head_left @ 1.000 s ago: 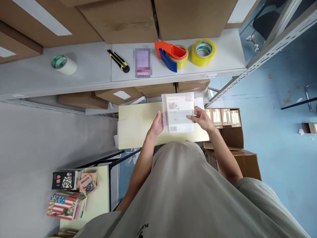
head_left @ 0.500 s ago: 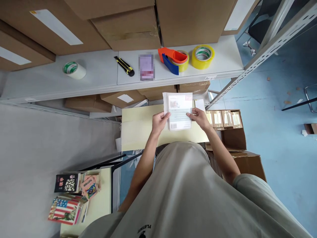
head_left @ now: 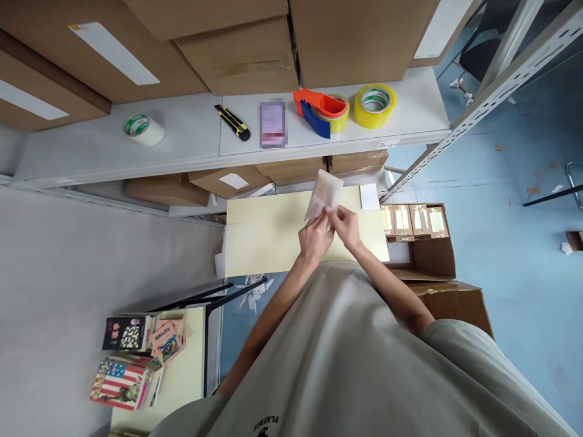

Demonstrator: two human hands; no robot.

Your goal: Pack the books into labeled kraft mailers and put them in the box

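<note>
Head view. Both my forearms reach forward over my shirt and meet above the pale yellow desk. My left hand and right hand are pressed close together, fingers pinched on the lower edge of a small clear packet; both are grasping it. The packet stands tilted up from my fingertips, leaning away toward the shelf, over the far part of the desk. It looks translucent white with a faint reddish print near the top; the print is too blurred to read.

Around: a small white slip lies on the desk's far right corner, apart from my hands. Right of the desk, an open carton holds a row of small boxed items. On the white shelf beyond: a white tape roll, a yellow-black utility knife, an orange-blue tape dispenser, and a yellow tape roll. Brown cardboard boxes stack behind them. Lower left, a second desk carries a pile of colourful booklets. Nothing lies between my hands and the desk surface.
</note>
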